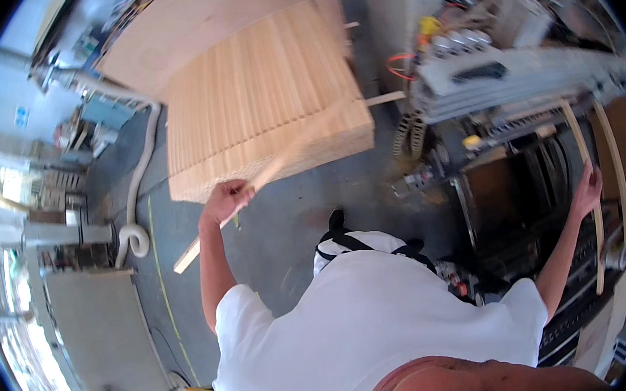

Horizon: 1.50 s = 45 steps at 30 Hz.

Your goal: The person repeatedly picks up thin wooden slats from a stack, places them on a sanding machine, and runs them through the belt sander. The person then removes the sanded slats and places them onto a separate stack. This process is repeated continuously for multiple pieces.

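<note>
My left hand (228, 201) is closed round a long pale wooden strip (279, 161). The strip slants from near the floor at the left up across the front edge of a big stack of wooden strips (249, 81); its far end is blurred. Far out to the right, my right hand (589, 188) grips another wooden strip (577, 132) beside a machine (500, 185). Just right of that strip, a similar wooden strip (614, 159) lies roughly parallel, apart from my hand. The stacked strips lie side by side in several layers, their ends facing me.
A large pale board (220, 16) stands behind the stack. On the left a white hose (137, 167) runs along the floor, near a grey flat-topped table (99, 322). At the right, a metal bench (512, 74) carries cans and tools. A yellow line (166, 292) marks the floor.
</note>
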Each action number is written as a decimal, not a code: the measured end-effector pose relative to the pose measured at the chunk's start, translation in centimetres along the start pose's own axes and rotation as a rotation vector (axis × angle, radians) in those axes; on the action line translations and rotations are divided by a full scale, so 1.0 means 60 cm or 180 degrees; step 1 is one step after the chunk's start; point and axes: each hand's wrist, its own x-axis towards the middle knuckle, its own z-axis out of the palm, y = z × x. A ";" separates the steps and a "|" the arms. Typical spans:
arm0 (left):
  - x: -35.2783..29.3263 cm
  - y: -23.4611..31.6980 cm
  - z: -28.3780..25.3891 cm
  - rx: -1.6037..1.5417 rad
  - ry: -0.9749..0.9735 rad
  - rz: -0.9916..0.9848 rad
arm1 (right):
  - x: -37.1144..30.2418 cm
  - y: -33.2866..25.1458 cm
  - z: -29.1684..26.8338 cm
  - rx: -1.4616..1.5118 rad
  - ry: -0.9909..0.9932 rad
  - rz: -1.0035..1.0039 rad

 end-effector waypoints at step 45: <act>0.247 -0.684 -0.645 -0.1895 0.1006 -0.0841 | -0.962 -0.213 0.165 -0.0737 -0.2769 0.0754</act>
